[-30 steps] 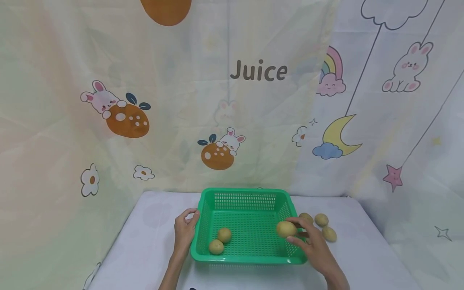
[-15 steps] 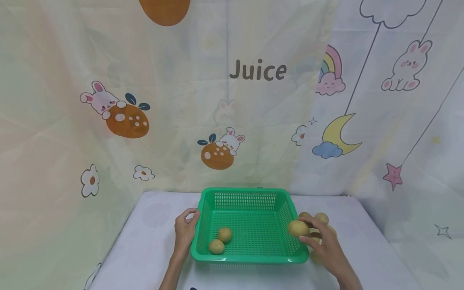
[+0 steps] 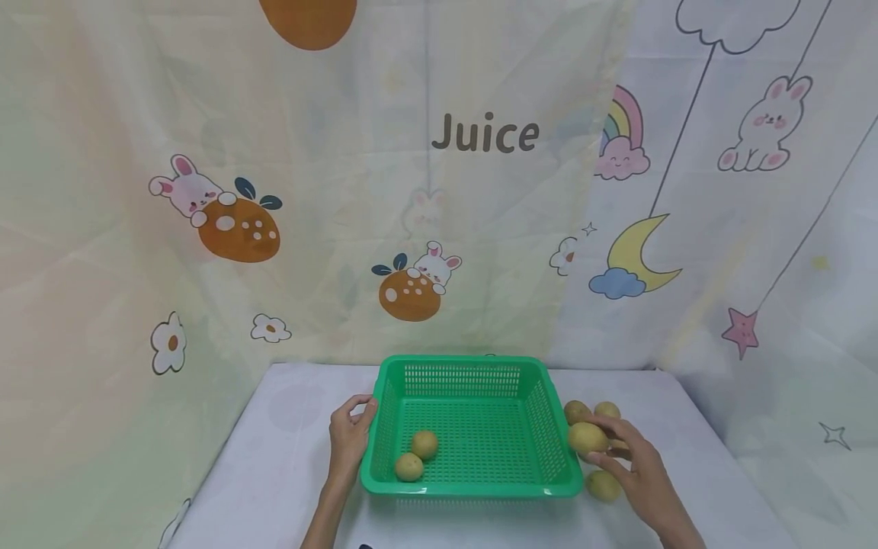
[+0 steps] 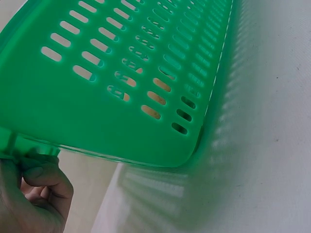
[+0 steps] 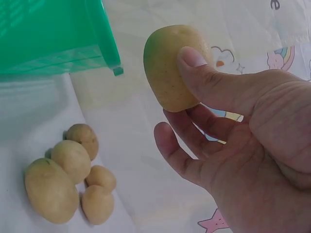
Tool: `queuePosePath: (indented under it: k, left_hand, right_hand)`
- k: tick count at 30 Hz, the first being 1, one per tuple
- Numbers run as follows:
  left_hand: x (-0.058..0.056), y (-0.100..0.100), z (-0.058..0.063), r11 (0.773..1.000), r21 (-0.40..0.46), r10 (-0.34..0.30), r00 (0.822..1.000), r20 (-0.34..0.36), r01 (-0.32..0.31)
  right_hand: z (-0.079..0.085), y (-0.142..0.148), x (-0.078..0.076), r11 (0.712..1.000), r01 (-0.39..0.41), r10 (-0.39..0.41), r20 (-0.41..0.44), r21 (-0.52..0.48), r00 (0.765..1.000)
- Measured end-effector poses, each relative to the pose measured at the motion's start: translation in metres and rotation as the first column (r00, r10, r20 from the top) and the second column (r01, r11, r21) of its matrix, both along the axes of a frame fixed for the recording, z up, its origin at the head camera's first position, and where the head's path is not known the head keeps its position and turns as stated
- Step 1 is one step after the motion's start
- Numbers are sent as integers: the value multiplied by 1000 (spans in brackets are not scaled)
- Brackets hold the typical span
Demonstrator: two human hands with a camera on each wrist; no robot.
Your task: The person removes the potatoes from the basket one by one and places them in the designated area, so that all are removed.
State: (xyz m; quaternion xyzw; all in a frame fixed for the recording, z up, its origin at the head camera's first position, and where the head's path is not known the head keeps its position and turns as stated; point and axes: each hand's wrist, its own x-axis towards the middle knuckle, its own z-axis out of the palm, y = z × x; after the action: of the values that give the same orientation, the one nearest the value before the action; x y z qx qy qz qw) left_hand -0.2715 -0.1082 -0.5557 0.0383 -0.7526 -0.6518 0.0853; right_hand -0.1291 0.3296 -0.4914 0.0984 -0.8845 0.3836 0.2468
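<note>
My left hand (image 3: 351,435) grips the left rim of a green plastic basket (image 3: 466,492); the left wrist view shows that hand's fingers curled at the rim. Two potatoes, one potato (image 3: 424,444) just behind the other (image 3: 408,467), lie in the basket's front left part. Just outside the right wall, my right hand (image 3: 641,476) pinches a potato (image 3: 588,439) between thumb and fingers. In the right wrist view this potato (image 5: 170,70) is held up off the table, apart from the basket.
Several loose potatoes lie on the white table to the basket's right, among them a large potato (image 5: 51,191) and a potato (image 3: 604,485) near the front. A printed cloth curtain (image 3: 309,229) hangs behind the table (image 3: 288,457).
My right hand has moved to the right with the potato, from over the basket's inside to beyond its right wall. The left hand and the two potatoes inside stay put.
</note>
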Motion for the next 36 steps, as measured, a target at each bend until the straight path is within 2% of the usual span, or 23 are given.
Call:
queuePosePath:
  k: [6,16,22,29,36]
  left_hand:
    - [-1,0,-1,1000,-6,6,1000,2,-6]
    - [-1,0,-3,1000,13,1,1000,-5,-1]
    - [-1,0,-3,1000,20,-7,1000,-6,7]
    - [-1,-2,-2,1000,10,0,1000,5,0]
    - [-1,-1,-2,1000,17,-6,1000,0,6]
  right_hand:
    - [-4,7,3,1000,17,-17,-1,14,1000]
    - [-10,20,9,996,79,-81,57,41,995]
    - [-19,30,13,997,81,-81,41,20,996]
    - [-28,39,14,994,112,-113,113,15,987]
    - [-36,48,15,990,133,-138,140,42,981]
